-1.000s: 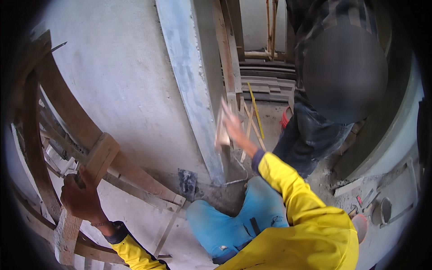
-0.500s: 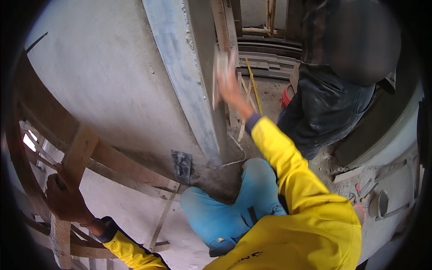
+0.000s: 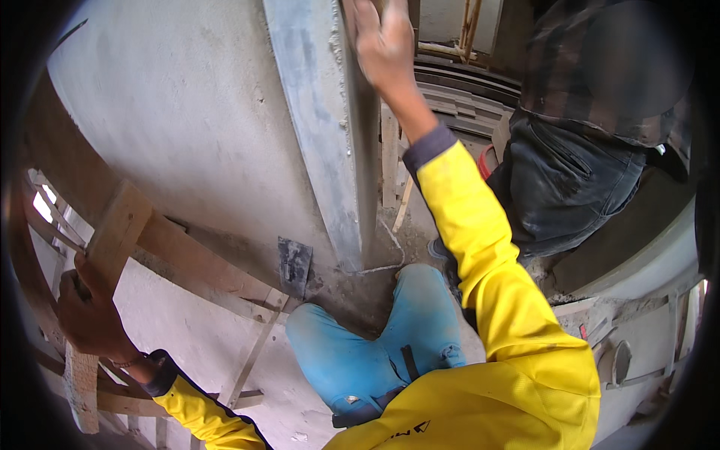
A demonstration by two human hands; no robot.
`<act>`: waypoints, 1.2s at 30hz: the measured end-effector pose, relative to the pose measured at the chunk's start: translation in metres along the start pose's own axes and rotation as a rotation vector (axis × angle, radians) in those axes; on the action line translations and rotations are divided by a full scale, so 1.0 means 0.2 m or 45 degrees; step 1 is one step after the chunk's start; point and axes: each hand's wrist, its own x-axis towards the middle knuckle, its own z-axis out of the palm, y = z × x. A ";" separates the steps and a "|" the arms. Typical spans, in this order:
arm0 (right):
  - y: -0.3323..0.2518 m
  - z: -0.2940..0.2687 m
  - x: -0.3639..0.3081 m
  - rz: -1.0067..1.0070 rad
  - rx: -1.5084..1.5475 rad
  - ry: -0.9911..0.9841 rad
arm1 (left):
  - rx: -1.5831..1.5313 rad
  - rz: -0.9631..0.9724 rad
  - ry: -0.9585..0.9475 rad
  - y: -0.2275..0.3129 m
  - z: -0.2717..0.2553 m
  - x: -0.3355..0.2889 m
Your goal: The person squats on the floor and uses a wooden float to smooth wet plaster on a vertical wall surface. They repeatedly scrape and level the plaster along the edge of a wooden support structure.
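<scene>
My right hand (image 3: pixel 386 52) is raised at the top, beside the narrow side face of the grey plastered column (image 3: pixel 319 127). Its fingers are closed round a flat float, mostly hidden now by the hand and the picture's edge. On the far left my left hand (image 3: pixel 91 309) is wrapped round an upright wooden plank (image 3: pixel 124 225), part of a timber frame. A dark rectangular plate smeared with mortar (image 3: pixel 295 268) rests near the column's foot, in front of my knees.
Another person in dark trousers (image 3: pixel 574 180) stands close on the right, beside a red bucket (image 3: pixel 487 160). Stacked boards (image 3: pixel 465 97) lie behind. Wooden beams (image 3: pixel 202 251) cross at left. A round metal container (image 3: pixel 621 363) and small tools lie at lower right.
My right hand has moved up along the column to the picture's top edge. My left hand still grips the plank. The other person has shifted, and the view has moved slightly.
</scene>
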 end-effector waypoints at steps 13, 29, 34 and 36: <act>0.14 0.03 -0.66 0.276 0.152 -0.077 | 0.037 -0.128 -0.019 -0.01 0.02 0.00; 0.08 0.02 -0.49 0.365 0.124 -0.125 | 0.025 -0.123 -0.031 0.04 -0.01 0.02; 0.41 0.02 -0.64 0.261 -0.221 0.005 | -0.137 -0.124 -0.054 0.03 0.00 0.01; 0.65 -0.04 -1.12 0.383 -0.280 -0.049 | -0.108 -0.107 -0.018 0.10 -0.03 0.02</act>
